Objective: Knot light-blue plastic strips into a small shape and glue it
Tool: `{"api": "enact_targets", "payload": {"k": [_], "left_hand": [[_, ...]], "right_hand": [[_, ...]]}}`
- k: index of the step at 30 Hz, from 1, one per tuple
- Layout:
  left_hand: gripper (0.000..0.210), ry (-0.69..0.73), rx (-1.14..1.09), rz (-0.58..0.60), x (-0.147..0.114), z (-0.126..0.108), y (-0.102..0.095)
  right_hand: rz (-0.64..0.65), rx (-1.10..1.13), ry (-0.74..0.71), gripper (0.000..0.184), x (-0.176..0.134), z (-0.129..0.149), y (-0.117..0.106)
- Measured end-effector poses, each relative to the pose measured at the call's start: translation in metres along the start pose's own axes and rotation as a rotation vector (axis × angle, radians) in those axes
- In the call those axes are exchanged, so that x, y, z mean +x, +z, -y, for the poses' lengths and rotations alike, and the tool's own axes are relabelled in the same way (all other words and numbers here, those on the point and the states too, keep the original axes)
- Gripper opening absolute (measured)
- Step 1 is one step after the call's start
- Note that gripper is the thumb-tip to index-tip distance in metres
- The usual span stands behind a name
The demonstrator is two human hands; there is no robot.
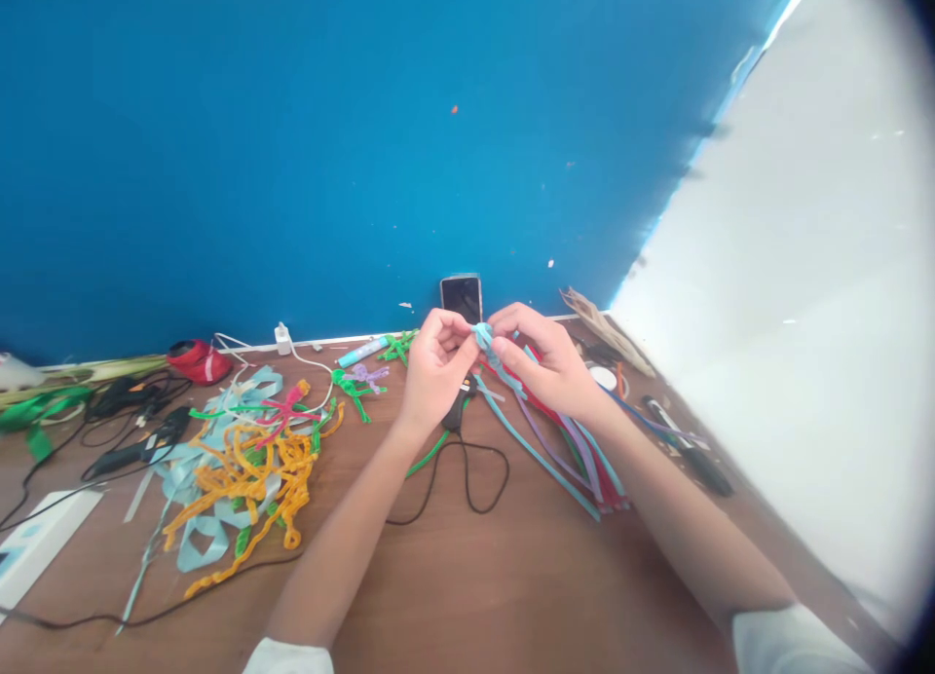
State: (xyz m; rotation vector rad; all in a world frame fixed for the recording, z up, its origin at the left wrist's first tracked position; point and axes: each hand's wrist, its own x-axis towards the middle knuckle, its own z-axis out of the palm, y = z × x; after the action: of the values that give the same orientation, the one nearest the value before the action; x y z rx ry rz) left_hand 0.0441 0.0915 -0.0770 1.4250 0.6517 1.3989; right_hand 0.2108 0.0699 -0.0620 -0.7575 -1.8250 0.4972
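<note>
Both hands meet above the table in front of a phone, pinching a light blue pipe cleaner (483, 338) that is bent into a small knotted bundle. My left hand (442, 362) grips its left side between thumb and fingertips. From the right, my right hand (539, 355) holds the other side, thumb and forefinger closed on it. Beneath and beside my right hand lies a bunch of long straight pipe cleaners (562, 450) in blue, purple, green and red. Part of that bunch is hidden by the hand and wrist.
A tangled heap of orange pipe cleaners (252, 479) and pale blue ribbon (205, 542) lies to the left. The phone (462, 297) leans on the blue wall (409, 148). A black cable (467, 460) loops across the table. A dark-handled cutter (691, 448) lies right; a power strip (51, 547) lies left.
</note>
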Motion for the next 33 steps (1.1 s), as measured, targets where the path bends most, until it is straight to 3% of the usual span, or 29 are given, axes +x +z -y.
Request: {"api": "enact_targets", "payload": {"k": [3,10,14,17,24,33], "left_hand": [[0.03,0.015,0.012,-0.003,0.0,0.0,0.0],[0.027,0.039,0.059,0.044,-0.004,-0.007,0.001],[0.021,0.015,0.069,0.11,-0.005,-0.007,0.003],[0.024,-0.031,0.029,0.094,-0.005,-0.002,0.005],[0.024,-0.007,-0.029,0.106,-0.003,0.007,0.007],[0.023,0.012,-0.049,0.084,-0.009,0.0,0.01]], "right_hand": [[-0.004,0.023,-0.037,0.009,0.001,-0.002,0.0],[-0.108,0.357,0.093,0.005,0.0,-0.01,0.002],[-0.156,0.419,0.163,0.009,0.0,-0.009,0.001],[-0.179,0.443,0.19,0.01,0.0,-0.009,0.001],[-0.111,0.532,0.263,0.009,-0.001,-0.006,0.002],[-0.095,0.506,0.26,0.011,0.001,0.006,0.0]]}}
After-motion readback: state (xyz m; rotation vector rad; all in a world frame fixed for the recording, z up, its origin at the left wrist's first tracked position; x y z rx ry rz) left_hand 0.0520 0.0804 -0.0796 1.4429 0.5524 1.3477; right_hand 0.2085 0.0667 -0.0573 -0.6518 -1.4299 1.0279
